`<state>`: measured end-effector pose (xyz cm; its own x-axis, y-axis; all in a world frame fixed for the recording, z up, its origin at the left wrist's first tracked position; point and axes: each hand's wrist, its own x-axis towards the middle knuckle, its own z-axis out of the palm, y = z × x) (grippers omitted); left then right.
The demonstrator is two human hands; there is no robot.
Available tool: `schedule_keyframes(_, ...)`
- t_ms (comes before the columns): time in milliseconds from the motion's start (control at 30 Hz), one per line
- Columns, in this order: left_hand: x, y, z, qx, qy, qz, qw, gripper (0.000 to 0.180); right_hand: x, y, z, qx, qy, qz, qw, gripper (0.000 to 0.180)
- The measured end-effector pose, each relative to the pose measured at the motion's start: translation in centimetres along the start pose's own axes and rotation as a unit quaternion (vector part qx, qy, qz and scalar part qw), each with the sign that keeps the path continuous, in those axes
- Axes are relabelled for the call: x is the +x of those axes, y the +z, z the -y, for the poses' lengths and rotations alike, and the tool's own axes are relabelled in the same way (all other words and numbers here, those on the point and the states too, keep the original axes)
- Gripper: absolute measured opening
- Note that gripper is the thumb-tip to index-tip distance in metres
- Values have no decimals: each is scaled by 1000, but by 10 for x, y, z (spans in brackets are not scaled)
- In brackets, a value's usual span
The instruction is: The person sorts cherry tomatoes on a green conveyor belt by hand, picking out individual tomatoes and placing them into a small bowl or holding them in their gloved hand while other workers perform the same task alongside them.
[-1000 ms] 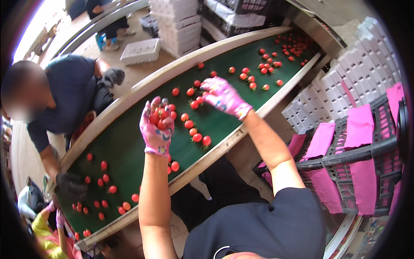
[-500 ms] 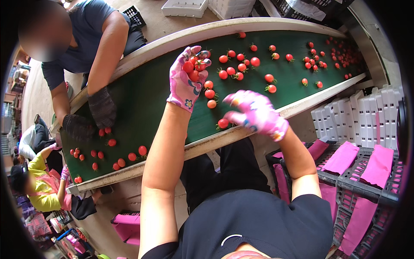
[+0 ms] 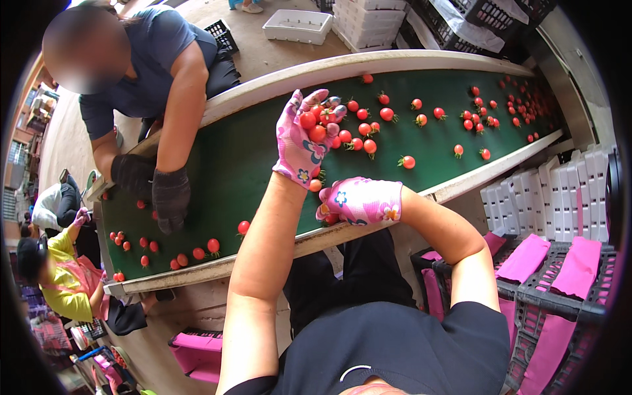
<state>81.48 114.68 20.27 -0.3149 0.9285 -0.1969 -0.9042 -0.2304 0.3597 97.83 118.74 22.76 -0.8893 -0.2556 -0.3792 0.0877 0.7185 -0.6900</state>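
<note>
Tomatoes (image 3: 317, 133): likely light, slick, bruisable; hold round sides. Left hand (image 3: 304, 156): cupping several. Right hand (image 3: 361, 200): over one, grip unclear.

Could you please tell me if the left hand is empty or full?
Full: several red tomatoes sit cupped in the left hand.

No lettering, number or sign is legible, as far as the blur allows.

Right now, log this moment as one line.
left hand, gloved in floral pink: cupping round red tomatoes; right hand, gloved alike: at near edge of green conveyor belt
</note>
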Motion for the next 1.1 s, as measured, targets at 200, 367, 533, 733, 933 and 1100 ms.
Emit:
schedule_keyframes(200,-9,20,3,21,50,19,998,57,13,17,-24,-72,-149,-83,983,17)
schedule_keyframes(367,0,25,12,-6,44,-7,999,52,-23,2,-16,37,-94,-130,986,34)
schedule_keyframes(533,-5,30,8,-37,61,-3,997,50,-49,-14,-16,355,18,-167,920,28)
schedule_keyframes(733,-2,32,14,70,-38,5,997,50,-63,-79,-16,351,-58,-433,829,28)
schedule_keyframes(933,-6,37,12,31,-4,48,998,42,13,-78,-14,17,-37,-591,806,27)
schedule_keyframes(1100,-1,25,12,-90,51,102,989,24,45,-53,-12,-123,-127,-600,780,56)
